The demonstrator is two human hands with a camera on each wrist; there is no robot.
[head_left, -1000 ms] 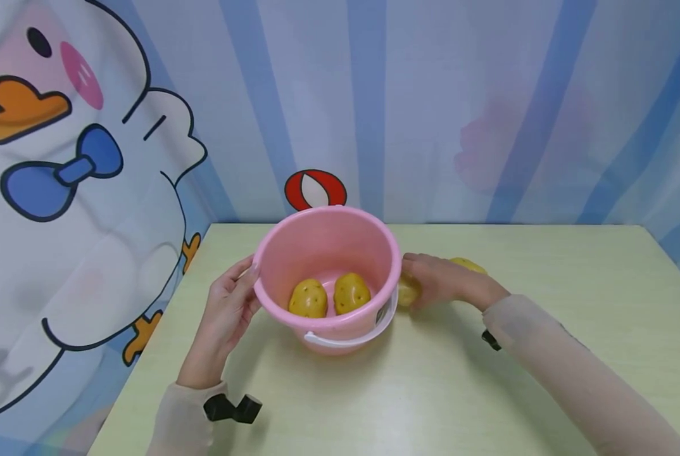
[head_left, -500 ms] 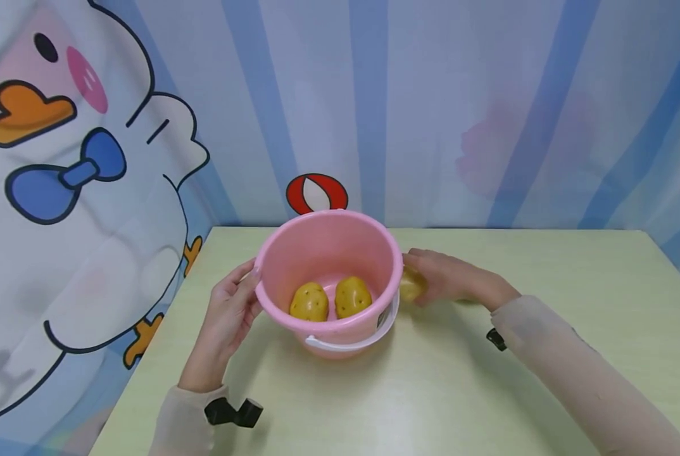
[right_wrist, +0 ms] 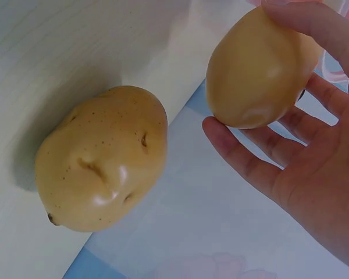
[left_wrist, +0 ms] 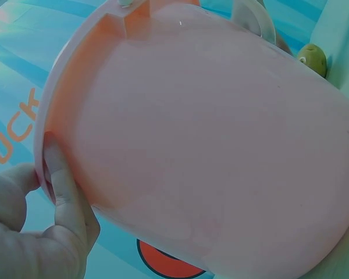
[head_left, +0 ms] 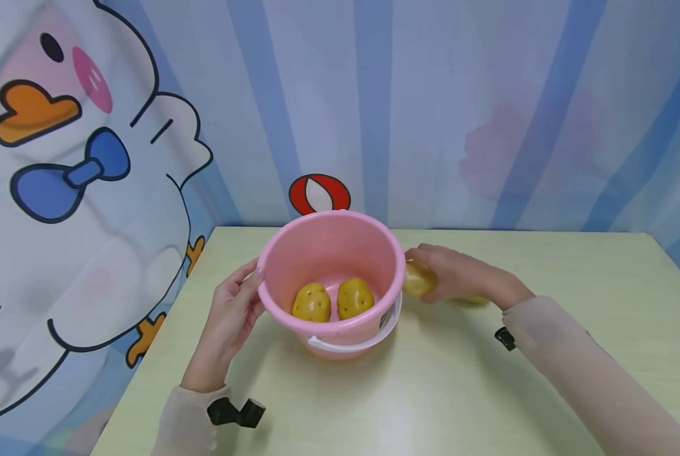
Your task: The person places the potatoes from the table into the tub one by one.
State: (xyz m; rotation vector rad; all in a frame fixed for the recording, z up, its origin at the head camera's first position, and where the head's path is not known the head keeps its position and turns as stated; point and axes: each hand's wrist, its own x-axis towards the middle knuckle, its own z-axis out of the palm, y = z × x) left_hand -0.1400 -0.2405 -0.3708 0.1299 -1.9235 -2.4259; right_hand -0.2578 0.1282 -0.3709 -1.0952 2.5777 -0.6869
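Observation:
A pink bucket point(head_left: 331, 244) with a white handle point(head_left: 356, 345) stands on the table in the head view. Two potatoes lie inside it, a left potato point(head_left: 311, 303) and a right potato point(head_left: 355, 298). My left hand point(head_left: 230, 316) pinches the bucket's rim at its left side, thumb and fingers on either side of the edge in the left wrist view. Just right of the bucket, my right hand point(head_left: 459, 273) holds another potato point(right_wrist: 256, 72) between thumb and fingers. Beneath that wrist, one more potato point(right_wrist: 102, 160) rests on the table, mostly hidden in the head view.
The pale wooden table point(head_left: 488, 392) ends at a blue striped cloth backdrop point(head_left: 431, 114). At the left, the cloth carries a large printed duck point(head_left: 106, 266). Black wrist mounts point(head_left: 236, 412) sit at both sleeves.
My right hand has shifted slightly right and upward with its potato. The left hand keeps its place on the rim, and the two potatoes inside lie as before.

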